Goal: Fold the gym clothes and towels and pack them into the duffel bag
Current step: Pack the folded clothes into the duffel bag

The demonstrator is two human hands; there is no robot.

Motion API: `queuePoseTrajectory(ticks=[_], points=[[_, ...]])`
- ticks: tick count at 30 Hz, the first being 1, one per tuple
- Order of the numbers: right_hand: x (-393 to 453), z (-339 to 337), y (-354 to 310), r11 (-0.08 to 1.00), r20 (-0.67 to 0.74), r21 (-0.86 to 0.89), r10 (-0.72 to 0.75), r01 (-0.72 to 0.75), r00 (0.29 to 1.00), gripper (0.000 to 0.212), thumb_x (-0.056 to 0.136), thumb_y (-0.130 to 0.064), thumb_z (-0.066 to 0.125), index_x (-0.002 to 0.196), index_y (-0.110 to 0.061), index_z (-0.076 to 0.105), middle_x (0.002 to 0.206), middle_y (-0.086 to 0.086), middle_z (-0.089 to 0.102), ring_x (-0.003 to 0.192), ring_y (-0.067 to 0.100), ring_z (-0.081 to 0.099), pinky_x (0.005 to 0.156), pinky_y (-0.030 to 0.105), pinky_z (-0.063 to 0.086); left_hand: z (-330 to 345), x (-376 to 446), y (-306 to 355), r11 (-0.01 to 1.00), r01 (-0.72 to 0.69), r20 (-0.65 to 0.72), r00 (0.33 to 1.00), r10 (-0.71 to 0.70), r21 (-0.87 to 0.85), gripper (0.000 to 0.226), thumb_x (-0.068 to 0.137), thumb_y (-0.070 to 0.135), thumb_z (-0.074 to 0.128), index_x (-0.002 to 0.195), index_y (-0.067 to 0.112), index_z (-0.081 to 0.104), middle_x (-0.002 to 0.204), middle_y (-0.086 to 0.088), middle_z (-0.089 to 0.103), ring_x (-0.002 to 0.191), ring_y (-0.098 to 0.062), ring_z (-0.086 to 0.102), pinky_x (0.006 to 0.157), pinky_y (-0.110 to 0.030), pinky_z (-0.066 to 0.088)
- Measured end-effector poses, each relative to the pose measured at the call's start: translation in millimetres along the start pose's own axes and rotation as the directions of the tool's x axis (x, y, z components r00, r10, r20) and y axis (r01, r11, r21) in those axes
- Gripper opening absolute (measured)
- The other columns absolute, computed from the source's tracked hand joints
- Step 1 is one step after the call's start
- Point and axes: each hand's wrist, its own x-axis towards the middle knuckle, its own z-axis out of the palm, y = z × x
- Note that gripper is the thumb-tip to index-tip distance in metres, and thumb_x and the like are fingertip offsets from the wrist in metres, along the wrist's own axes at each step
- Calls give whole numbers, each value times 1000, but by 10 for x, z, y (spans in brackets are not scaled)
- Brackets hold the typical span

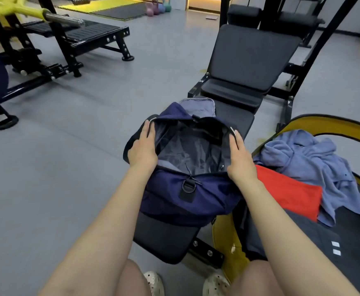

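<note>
A person seated at a gym worktop (pixel 166 236) holds a navy duffel bag (pixel 187 195) open, the bag resting on the padded worktop at the centre of the view. The left hand (pixel 141 147) lies at 9 o'clock on the bag's rim, fingers straight along the edge with the thumb side tucked over it; the right hand (pixel 240 155) mirrors it at 3 o'clock, so the two hands are well apart with the mouth stretched between them. The grey lining shows inside. At 12 o'clock, just beyond the bag, lies a folded grey-blue towel (pixel 198 105). At 3 o'clock, a yellow-rimmed basket (pixel 324 122) holds a crumpled blue garment (pixel 316 165), a red cloth (pixel 288 193) and black shorts (pixel 316 238).
</note>
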Motion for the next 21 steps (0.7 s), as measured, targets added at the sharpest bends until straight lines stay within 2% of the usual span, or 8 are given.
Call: queuePoseTrajectory(ticks=[3, 6, 8, 11, 14, 18, 21], points=[[38, -152, -12, 999, -26, -53, -15, 14, 1000, 89, 84, 6, 53, 154, -18, 4, 159, -13, -11, 103, 34, 46, 63, 35, 36, -12, -87, -31, 999, 37, -16, 999, -37, -26, 93, 84, -8, 49, 152, 28, -3, 157, 19, -11, 108, -25, 51, 73, -31, 40], [-49, -51, 44, 993, 60, -117, -12, 19, 998, 90, 86, 2, 52, 154, -20, -3, 159, -12, -17, 108, 36, 47, 65, 34, 36, 189, -300, -174, 994, 75, 64, 996, -70, -81, 94, 84, -9, 48, 152, 28, -5, 157, 18, -12, 112, -23, 49, 76, -30, 38], [-116, 117, 99, 988, 129, -152, 29, -9, 991, 92, 86, 5, 50, 153, -22, -7, 158, -13, -20, 112, 34, 46, 60, 32, 36, 370, -420, -275, 988, 96, 133, 988, -80, -117, 95, 83, -11, 46, 152, 27, -8, 158, 15, -13, 112, -21, 47, 76, -27, 38], [-182, 331, 155, 984, 176, -171, 88, -58, 980, 96, 85, 8, 49, 152, -25, -10, 156, -15, -24, 118, 31, 43, 56, 29, 34, 572, -497, -383, 975, 115, 194, 978, -77, -190, 99, 80, -16, 44, 151, 26, -11, 158, 11, -15, 119, -28, 49, 77, -31, 45], [-226, 487, 167, 980, 178, -184, 112, -79, 978, 96, 85, 9, 48, 152, -24, -12, 156, -14, -26, 117, 29, 42, 63, 30, 38, 685, -540, -430, 965, 132, 242, 967, -76, -226, 98, 79, -20, 39, 151, 24, -12, 158, 9, -17, 122, -33, 46, 74, -31, 45], [-252, 635, 180, 975, 154, -202, 121, -88, 981, 96, 85, 7, 50, 152, -23, -11, 156, -7, -28, 112, 28, 42, 62, 30, 39, 769, -566, -402, 966, 129, 274, 960, -65, -222, 96, 81, -20, 39, 151, 21, -13, 158, 4, -19, 135, -29, 35, 88, -35, 45], [-258, 670, 213, 976, 105, -208, 89, -66, 990, 94, 85, 4, 51, 153, -25, -7, 157, -3, -25, 114, 29, 41, 61, 30, 38, 755, -558, -369, 964, 115, 262, 964, -50, -240, 98, 81, -18, 41, 150, 26, -12, 157, 3, -20, 135, -30, 34, 90, -34, 45]])
